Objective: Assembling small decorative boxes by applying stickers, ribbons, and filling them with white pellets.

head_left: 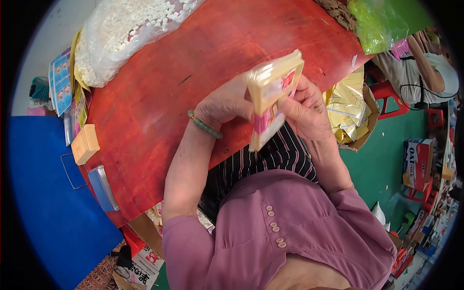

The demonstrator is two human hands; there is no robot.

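Above the table's near edge I hold a flat, pale yellow package (276, 77) with pink and red print, tilted up. Its surface shines like clear plastic wrap. My left hand (228, 100) grips its left side, the thumb against the edge and the other fingers hidden behind it. A green bead bracelet is on that wrist. On the right side, the thumb and bent fingers of my right hand (308, 110) pinch the package.
The red table (193, 58) carries a clear bag of small white pieces (125, 36), a pale yellow block (85, 144) and a stack of blue cards (103, 188). Right of it stands a carton of yellow packets (371, 113). Another person (425, 72) sits at far right.
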